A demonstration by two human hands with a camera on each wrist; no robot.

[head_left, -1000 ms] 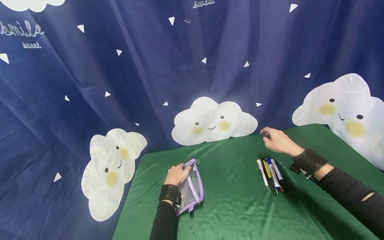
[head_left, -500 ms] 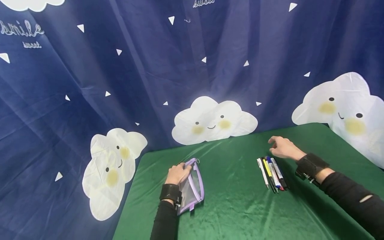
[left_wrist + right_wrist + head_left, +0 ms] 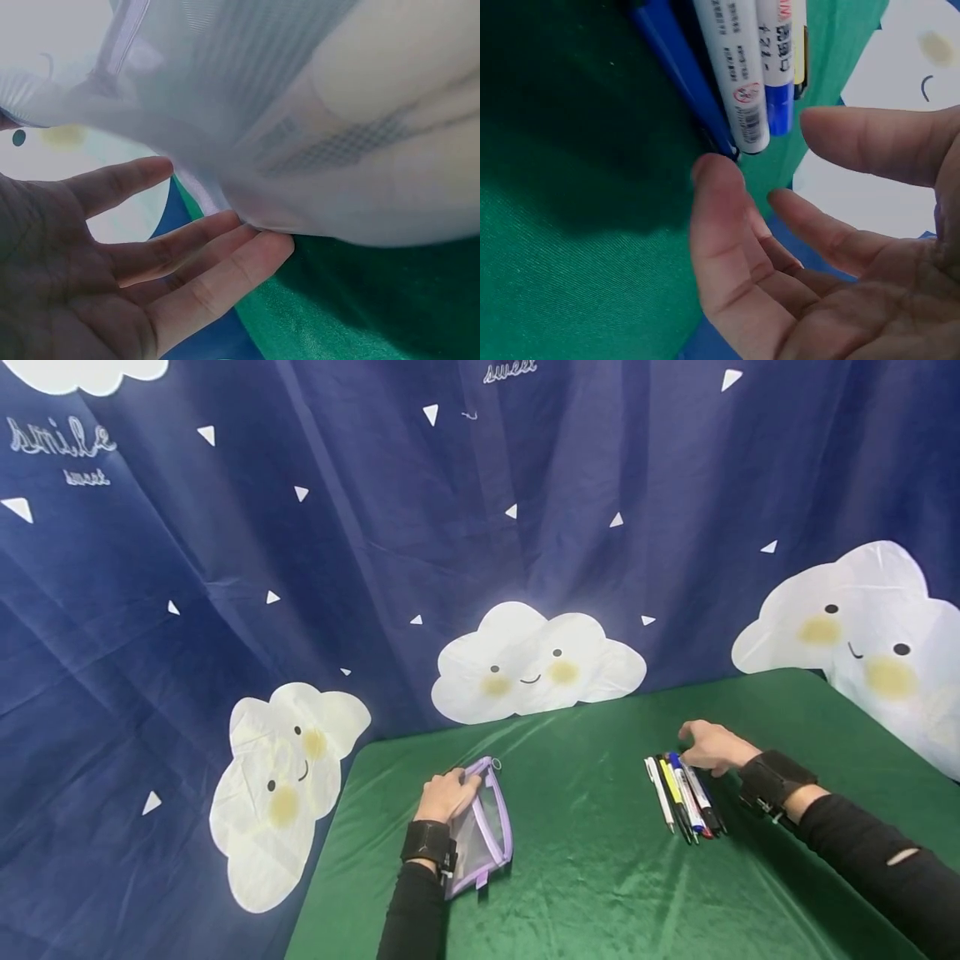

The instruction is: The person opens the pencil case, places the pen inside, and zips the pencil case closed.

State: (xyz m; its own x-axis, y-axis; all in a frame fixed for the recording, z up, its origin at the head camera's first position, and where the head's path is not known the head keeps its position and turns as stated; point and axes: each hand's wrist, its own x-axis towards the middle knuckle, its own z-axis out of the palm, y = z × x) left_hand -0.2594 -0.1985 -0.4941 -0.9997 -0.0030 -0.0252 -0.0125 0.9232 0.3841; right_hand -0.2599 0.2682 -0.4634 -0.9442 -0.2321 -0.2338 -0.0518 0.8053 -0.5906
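Basically, left hand (image 3: 447, 797) grips the purple-trimmed mesh pouch (image 3: 488, 832) near its far end; pouch sits on the left of the green cloth (image 3: 585, 860); right hand (image 3: 716, 747) spread, thumb apart from fingers, at far ends of bunched pens (image 3: 681, 797), right of pouch; cannot tell if fingertips touch them.

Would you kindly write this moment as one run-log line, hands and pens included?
left hand: touching purple-trimmed pouch | right hand: beside pens, gripping none, contact unclear | pens: bunched on green cloth
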